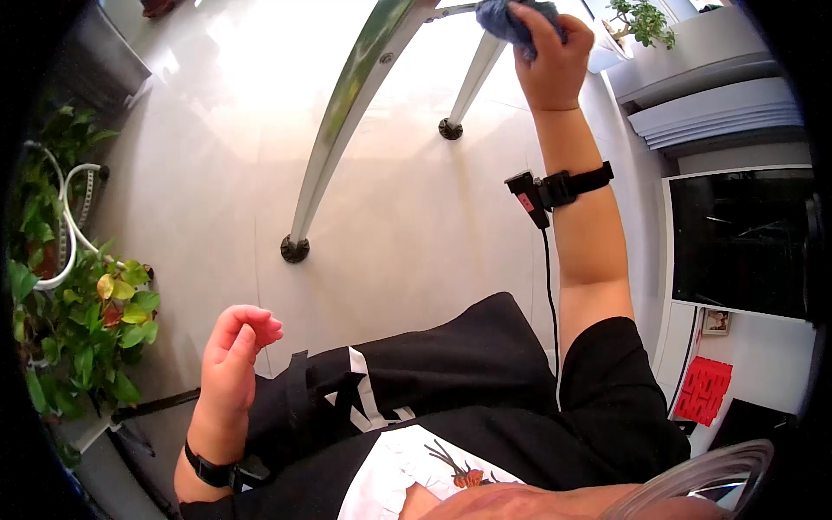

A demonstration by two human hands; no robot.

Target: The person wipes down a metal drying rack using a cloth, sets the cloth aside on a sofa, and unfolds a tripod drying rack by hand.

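My right hand (pixel 555 65) is stretched far forward, its fingers closed around a fluffy blue-grey cloth (pixel 510 24). The cloth is by the upper part of a metal stand, close to a thin crossbar; whether they touch I cannot tell. One shiny metal leg (pixel 351 104) of that stand slants down to a black foot (pixel 295 249), and a second leg (pixel 475 85) is farther back. Low on the left, my left hand (pixel 234 347) hangs in front of my body with its fingers curled together. Nothing shows in it.
Leafy potted plants (pixel 87 321) and a white curved tube (pixel 65 208) line the left side. On the right are a black-fronted cabinet (pixel 741 243), a ledge with a small plant (pixel 641 22), and a red ornament (pixel 702 392). A cable (pixel 549 295) runs along my right arm from a wrist-mounted device.
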